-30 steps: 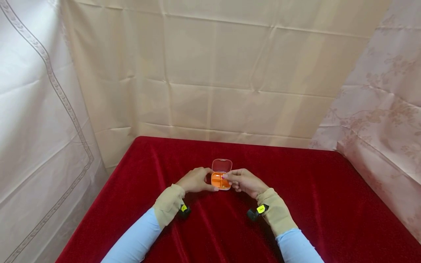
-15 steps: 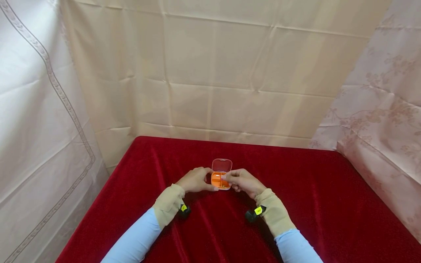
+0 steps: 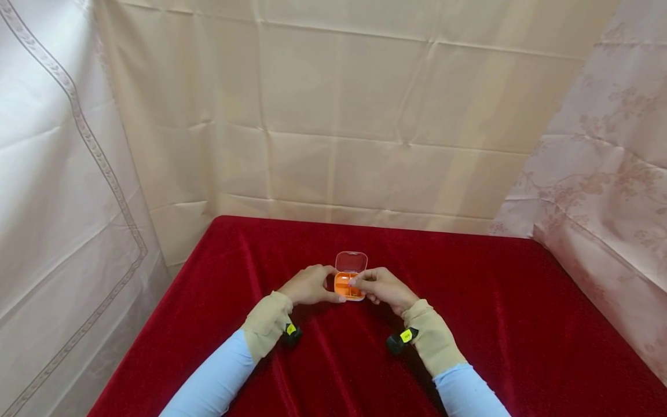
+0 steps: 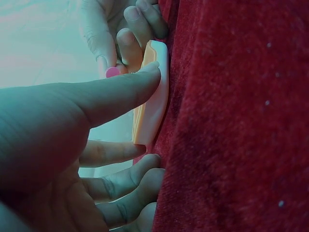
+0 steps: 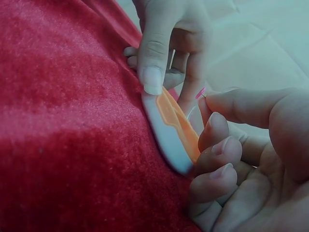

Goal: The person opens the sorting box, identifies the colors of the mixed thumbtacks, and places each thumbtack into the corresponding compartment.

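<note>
An orange and white pill box [image 3: 342, 288] lies on the red cloth, its clear lid [image 3: 351, 262] raised at the far side. Dividers split the orange inside into compartments; a tiny yellow bit shows in the near right one. My left hand [image 3: 311, 285] holds the box from the left, thumb on the near side and a finger at the far side. Over the box's right part, my right hand [image 3: 389, 288] pinches a small pink thumbtack [image 5: 201, 93] between thumb and index finger. The thumbtack's flat pink head [image 4: 112, 72] also shows in the left wrist view. Right-hand fingers partly hide the compartments.
Red velvet cloth [image 3: 250, 255] covers the table, with soft creases running toward me. A beige curtain [image 3: 333, 116] hangs behind the table's back edge. Patterned pale curtains stand at the left and right [image 3: 609, 174].
My right hand and wrist have shifted slightly left over the pill box, still pinching the pink thumbtack. The left hand and the box stay in place.
</note>
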`<state>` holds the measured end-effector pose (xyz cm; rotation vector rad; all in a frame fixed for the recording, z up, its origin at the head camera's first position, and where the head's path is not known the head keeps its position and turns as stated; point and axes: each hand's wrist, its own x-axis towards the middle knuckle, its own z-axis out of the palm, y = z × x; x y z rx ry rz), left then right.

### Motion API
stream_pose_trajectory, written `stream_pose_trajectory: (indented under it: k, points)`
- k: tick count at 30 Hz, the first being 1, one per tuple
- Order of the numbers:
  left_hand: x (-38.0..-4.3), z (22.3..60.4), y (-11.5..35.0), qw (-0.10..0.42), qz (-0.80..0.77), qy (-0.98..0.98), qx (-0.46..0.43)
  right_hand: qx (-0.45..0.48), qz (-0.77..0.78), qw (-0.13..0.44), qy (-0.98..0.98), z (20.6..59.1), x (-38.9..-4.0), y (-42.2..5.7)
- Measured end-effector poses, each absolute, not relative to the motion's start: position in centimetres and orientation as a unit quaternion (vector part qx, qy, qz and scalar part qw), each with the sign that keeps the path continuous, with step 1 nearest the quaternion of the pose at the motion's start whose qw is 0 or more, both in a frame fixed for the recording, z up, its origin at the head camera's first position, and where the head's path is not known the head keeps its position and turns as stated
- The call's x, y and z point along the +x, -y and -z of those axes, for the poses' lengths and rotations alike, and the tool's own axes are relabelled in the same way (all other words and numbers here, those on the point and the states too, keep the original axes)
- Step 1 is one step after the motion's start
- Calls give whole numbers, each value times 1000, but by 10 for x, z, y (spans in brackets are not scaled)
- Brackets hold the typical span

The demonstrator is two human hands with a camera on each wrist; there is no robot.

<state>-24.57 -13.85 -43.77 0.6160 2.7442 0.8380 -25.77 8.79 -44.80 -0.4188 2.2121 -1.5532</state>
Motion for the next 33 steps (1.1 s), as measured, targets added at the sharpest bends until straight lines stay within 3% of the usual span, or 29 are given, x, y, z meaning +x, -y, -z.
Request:
stream_pose_trajectory:
  k: [14,33]
  points:
    - [-245,437,138,102,-290,-927,215,-149,521,182,-821,450,-255,-83]
    - [-247,438,138,107,-276,-932,210,-212,428,99,-873,454,-255,-76]
